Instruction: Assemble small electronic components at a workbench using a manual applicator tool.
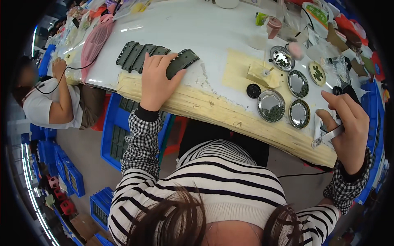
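My left hand [157,82] is over a row of dark green curved plastic parts [133,57]. Its thumb and index finger close on the left end of the rightmost part [185,60], while the other fingers reach between the neighbouring pieces. My right hand [351,129] is off the table's right front corner, with thumb and index finger apart. A flat silver metal tool [328,136] with a rounded end lies in its grip; its far end is hidden by the fingers. Closest to that hand is a round metal dish [299,113] with small dark green bits.
More round dishes [271,105] of small parts stand on the right, beside a pale yellow block [263,75] and a black round cap [253,90]. A padded yellow edge [213,104] lines the table front. Blue crates [107,141] stand below. Another person [53,96] sits at left.
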